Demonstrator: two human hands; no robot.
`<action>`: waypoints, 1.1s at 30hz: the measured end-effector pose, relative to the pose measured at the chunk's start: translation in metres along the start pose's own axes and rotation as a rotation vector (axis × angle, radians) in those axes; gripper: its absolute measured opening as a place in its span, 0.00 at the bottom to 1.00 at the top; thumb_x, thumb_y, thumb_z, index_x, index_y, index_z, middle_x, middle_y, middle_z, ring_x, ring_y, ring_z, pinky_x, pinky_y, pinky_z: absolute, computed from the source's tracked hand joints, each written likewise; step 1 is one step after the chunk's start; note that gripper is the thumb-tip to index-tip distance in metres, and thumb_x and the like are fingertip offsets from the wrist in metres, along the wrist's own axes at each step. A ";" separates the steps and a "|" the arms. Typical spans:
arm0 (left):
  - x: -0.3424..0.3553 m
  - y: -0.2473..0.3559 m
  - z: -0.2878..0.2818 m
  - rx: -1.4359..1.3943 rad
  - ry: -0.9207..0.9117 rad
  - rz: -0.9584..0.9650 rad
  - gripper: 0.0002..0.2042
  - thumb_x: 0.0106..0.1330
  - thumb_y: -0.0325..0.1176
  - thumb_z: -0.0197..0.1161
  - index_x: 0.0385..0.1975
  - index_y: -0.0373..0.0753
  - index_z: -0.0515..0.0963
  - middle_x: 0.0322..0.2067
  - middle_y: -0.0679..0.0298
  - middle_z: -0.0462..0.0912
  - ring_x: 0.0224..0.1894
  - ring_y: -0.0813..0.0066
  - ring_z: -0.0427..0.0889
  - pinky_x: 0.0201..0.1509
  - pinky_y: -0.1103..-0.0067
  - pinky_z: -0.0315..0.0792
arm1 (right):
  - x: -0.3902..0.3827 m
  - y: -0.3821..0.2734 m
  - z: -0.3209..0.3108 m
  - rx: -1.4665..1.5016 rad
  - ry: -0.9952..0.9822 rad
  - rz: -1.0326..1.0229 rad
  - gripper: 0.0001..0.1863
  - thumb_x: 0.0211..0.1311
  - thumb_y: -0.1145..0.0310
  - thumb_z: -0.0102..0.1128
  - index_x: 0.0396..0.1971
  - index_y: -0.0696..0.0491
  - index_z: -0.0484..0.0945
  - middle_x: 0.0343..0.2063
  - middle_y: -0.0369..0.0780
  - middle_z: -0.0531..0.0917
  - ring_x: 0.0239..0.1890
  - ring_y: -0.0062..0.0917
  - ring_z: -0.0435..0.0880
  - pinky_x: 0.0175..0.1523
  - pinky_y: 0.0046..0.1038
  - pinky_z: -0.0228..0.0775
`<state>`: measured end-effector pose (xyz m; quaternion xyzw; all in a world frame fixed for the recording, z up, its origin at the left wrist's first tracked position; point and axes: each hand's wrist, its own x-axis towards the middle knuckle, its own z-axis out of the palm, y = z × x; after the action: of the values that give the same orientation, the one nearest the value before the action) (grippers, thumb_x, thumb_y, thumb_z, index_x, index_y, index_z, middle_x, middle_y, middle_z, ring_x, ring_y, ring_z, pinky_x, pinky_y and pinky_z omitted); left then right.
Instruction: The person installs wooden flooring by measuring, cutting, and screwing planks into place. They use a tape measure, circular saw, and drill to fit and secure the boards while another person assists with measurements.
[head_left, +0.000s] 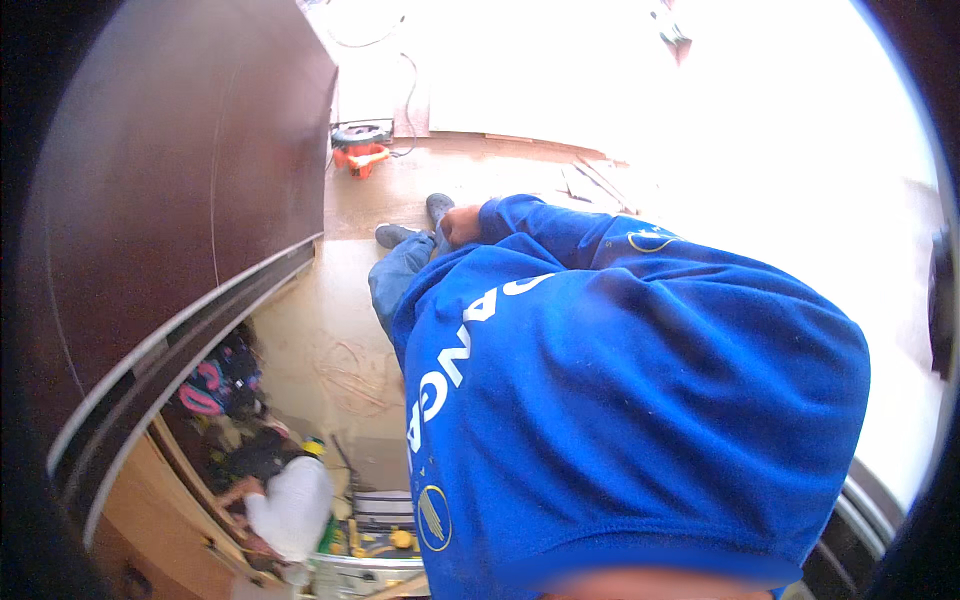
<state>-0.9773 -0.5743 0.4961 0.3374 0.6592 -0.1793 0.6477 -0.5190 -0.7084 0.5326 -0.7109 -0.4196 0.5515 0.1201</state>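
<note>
The blue sweatshirt [640, 380] I wear fills the lower right, its sleeve running across to my right hand [460, 224]. That hand is closed against the top of my blue jeans [398, 275], its fingers curled and partly hidden, so I cannot make out what they hold. My dark shoes [392, 234] show on the pale floor beyond. My left hand is out of sight.
A dark brown panel [180, 170] with a metal track [180, 330] stands left. An orange-black power tool [360, 150] with a cord sits ahead. At lower left, a person in white [295, 510] crouches beside wooden boards [170, 520], dark bags [225, 385] and yellow tools [400, 540].
</note>
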 end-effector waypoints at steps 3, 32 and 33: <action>-0.002 0.001 0.000 0.133 -0.048 -0.065 0.17 0.70 0.47 0.59 0.49 0.43 0.77 0.43 0.64 0.85 0.40 0.66 0.85 0.36 0.67 0.73 | -0.011 0.028 0.012 0.263 0.233 -0.001 0.14 0.54 0.66 0.58 0.35 0.58 0.85 0.38 0.52 0.86 0.41 0.43 0.85 0.49 0.40 0.76; 0.071 0.319 0.065 1.068 -0.329 0.614 0.12 0.68 0.39 0.64 0.44 0.39 0.81 0.36 0.62 0.87 0.34 0.70 0.85 0.34 0.69 0.77 | -0.097 0.034 0.221 0.902 0.781 0.733 0.13 0.59 0.64 0.58 0.39 0.54 0.85 0.30 0.46 0.88 0.29 0.33 0.89 0.39 0.36 0.81; 0.077 0.307 0.071 1.280 -0.408 0.834 0.11 0.68 0.38 0.64 0.43 0.38 0.82 0.34 0.62 0.87 0.33 0.72 0.85 0.33 0.70 0.77 | -0.100 0.036 0.221 0.922 0.755 0.777 0.13 0.59 0.64 0.58 0.39 0.54 0.85 0.29 0.46 0.88 0.27 0.31 0.89 0.37 0.36 0.81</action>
<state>-0.7124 -0.3887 0.4754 0.8243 0.1153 -0.3245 0.4494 -0.7019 -0.8684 0.4975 -0.8284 0.2105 0.3918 0.3406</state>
